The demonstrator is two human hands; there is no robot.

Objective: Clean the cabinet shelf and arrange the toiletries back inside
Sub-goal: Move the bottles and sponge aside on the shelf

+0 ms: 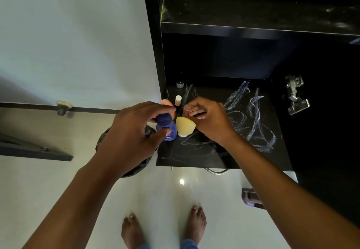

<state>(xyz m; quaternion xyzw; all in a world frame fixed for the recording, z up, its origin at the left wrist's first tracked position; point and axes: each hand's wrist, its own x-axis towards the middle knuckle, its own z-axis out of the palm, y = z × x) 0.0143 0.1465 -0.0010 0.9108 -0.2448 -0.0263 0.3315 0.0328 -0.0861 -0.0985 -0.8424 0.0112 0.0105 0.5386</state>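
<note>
While the left hand [132,131] closes its grip around the blue bottle [166,128], thumb low on the front and fingers over the rounded cap, the bottle stands upright at the front-left corner of the black cabinet shelf [243,151]. The right hand [208,121] hovers just beside it with fingers curled; its grip pinches a thin dark stick-like item [198,114], whose identity cannot be determined. Just below those fingers, the yellow-capped container [185,126] stands touching the blue bottle's right side. Behind the left fingers, a pink rounded item [166,103] is partly hidden. A small white-capped tube [178,100] stands upright just behind the hands, and a small dark bottle [180,84] sits farther back along the left wall. White streaks [253,116] cross the shelf to the right of the toiletries. A metal hinge [295,94] is fixed on the right side. Bare feet stand on the white floor [165,190] below.
</note>
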